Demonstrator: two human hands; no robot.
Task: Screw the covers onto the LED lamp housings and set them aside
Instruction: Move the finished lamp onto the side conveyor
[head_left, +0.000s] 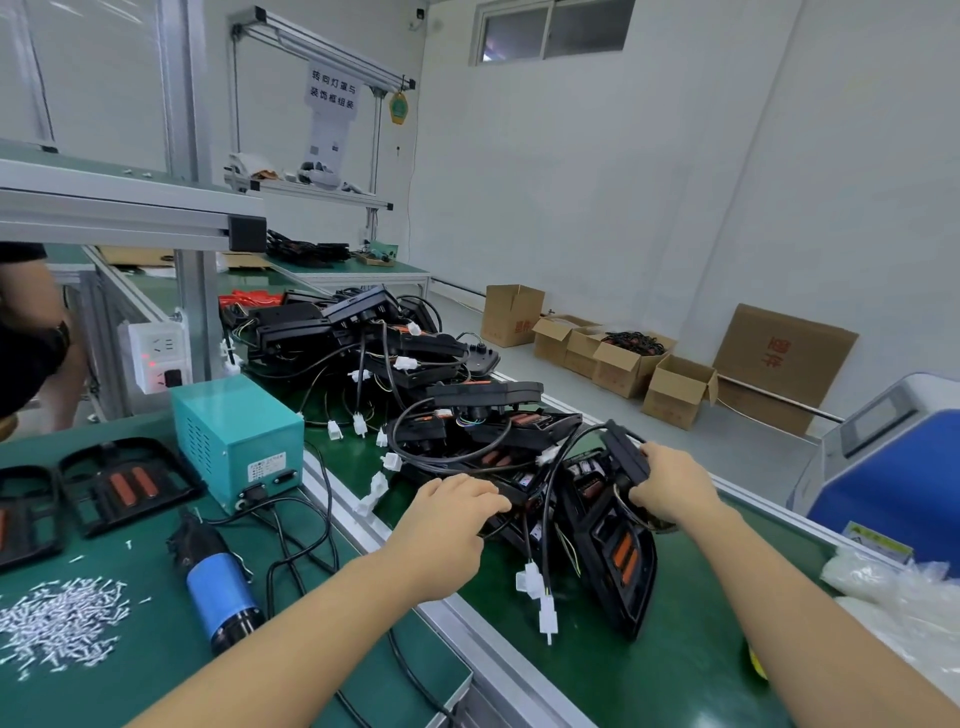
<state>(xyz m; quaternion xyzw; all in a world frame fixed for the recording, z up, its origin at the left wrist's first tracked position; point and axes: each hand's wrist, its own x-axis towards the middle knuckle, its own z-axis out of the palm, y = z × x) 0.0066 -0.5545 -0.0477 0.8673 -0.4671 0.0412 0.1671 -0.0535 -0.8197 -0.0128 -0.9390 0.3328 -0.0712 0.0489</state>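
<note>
both hands reach over the green conveyor belt (597, 670). the left hand (447, 525) rests curled fingers on one black lamp housing (618, 566) at the belt's near end; the right hand (670, 486) grips its upper edge. the pile of housings (415, 364) farther up the belt is too tangled to count. left of the belt lie two covers (124, 486), one blue screwdriver (218, 587), one teal power box (236, 436) and a heap of screws (62, 623).

White hanging sign (332, 89) above the far shelf (311, 188) reads 转向灯罩与装饰框组装; red print on the cardboard boxes (774, 353) is unreadable.
</note>
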